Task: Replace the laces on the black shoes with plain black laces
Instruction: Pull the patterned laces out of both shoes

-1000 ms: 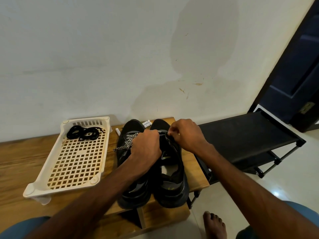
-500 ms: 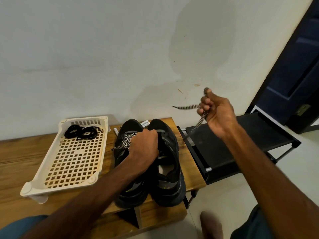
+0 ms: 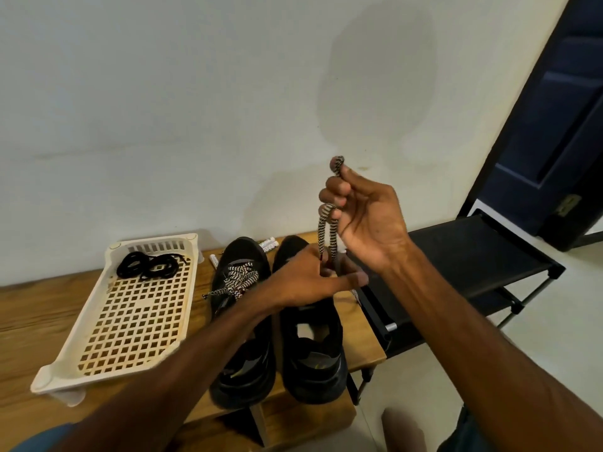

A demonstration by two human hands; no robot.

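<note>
The right hand (image 3: 362, 220) pinched the striped lace (image 3: 326, 233) looped above the right shoe (image 3: 313, 353); the left hand (image 3: 310, 282) gripped its lower ends; next, likely, bundling it aside.

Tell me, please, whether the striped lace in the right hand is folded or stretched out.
Folded: the right hand pinches the striped lace in loops, two strands hanging side by side to the left hand.
</note>
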